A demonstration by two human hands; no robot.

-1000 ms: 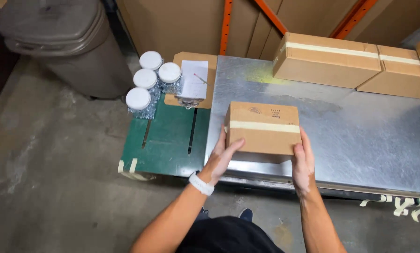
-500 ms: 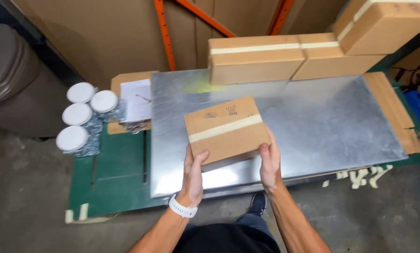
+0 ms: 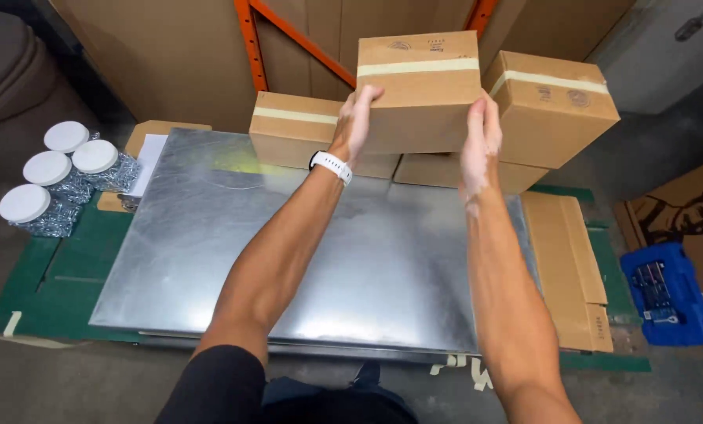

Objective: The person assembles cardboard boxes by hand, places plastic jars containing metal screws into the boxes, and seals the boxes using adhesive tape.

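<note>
I hold a taped cardboard box (image 3: 419, 90) up at arm's length over the far edge of the metal sheet (image 3: 304, 259). My left hand (image 3: 357, 118), with a white watch on the wrist, presses its left side. My right hand (image 3: 481, 133) presses its right side. The box sits above two boxes that lie on the sheet, one at the left (image 3: 292, 129) and one lower at the right (image 3: 430, 169). Another taped box (image 3: 551, 106) rests tilted on top, just right of the held one.
Several clear jars with white lids (image 3: 49, 169) stand at the left on a green board (image 3: 45, 283). Flat cardboard (image 3: 567, 259) lies along the sheet's right edge. A blue tool case (image 3: 665, 294) sits on the floor at right. Orange rack beams (image 3: 249, 39) rise behind.
Both hands have lifted the box from the near part of the metal sheet and carried it up and away, to above the boxes at the far edge.
</note>
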